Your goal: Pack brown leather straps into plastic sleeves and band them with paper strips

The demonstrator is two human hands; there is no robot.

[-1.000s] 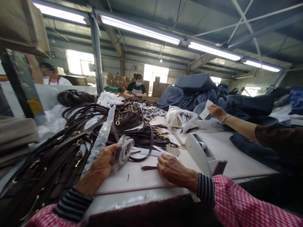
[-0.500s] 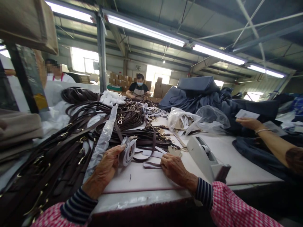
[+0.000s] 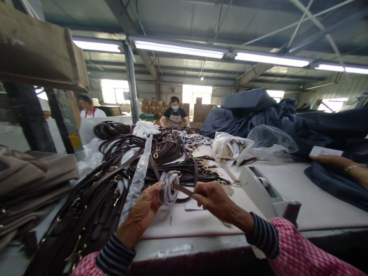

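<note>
My left hand (image 3: 145, 209) is closed on a rolled-up dark brown strap wrapped in pale plastic (image 3: 168, 188), held just above the table. My right hand (image 3: 212, 199) pinches the free end of that strap (image 3: 184, 190) to the right of the roll. Both hands are lifted off the white table (image 3: 287, 203). A big heap of dark brown straps with brass buckles (image 3: 120, 180) lies to the left and behind the roll.
A grey tape dispenser (image 3: 264, 191) stands right of my hands. Clear plastic bags (image 3: 247, 145) and dark blue fabric (image 3: 287, 119) pile at the back right. A co-worker's arm (image 3: 342, 166) rests at the right edge. Folded tan cloth (image 3: 28, 180) lies left. Two people sit behind.
My right hand has risen from the table and taken the strap's end. The left hand has lifted the roll slightly. The co-worker's hand at right has dropped onto the blue fabric.
</note>
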